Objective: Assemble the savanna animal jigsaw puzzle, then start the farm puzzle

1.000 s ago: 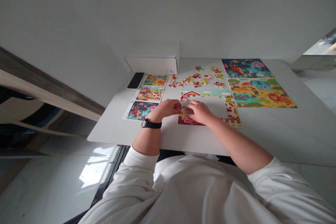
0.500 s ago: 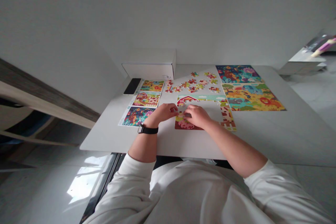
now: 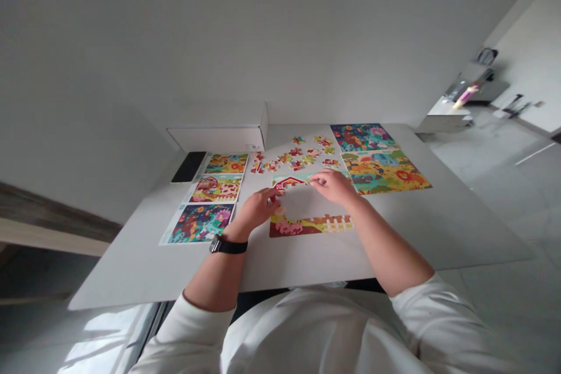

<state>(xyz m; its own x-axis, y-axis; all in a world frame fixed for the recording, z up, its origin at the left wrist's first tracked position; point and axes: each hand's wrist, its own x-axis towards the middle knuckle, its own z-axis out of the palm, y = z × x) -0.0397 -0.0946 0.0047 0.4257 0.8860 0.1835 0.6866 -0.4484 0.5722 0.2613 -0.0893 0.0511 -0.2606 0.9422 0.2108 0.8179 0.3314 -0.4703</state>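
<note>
A partly assembled jigsaw puzzle (image 3: 291, 227) of a farm lies flat before me. Its bottom strip shows a pink pig and a white fence; a red barn roof (image 3: 290, 182) is at its top left, and the middle is bare table. At the puzzle's left edge, the curled fingers of my left hand (image 3: 258, 209) close on a small puzzle piece (image 3: 273, 199) showing red. My right hand (image 3: 332, 184) is over the top edge, right of the barn roof, thumb and fingers pinched together. Whatever is in that pinch is too small to make out. The right forearm covers the puzzle's right side.
Several loose puzzle pieces (image 3: 296, 152) lie beyond the puzzle. A picture sheet (image 3: 189, 194) and a black phone (image 3: 188, 167) are on the left, with a white box (image 3: 214, 138) behind. Two finished puzzles (image 3: 385, 170) lie at the right.
My right hand has moved from the puzzle's left inner part up to its top edge. My left hand stays at the left edge. The whole view has shifted with my head.
</note>
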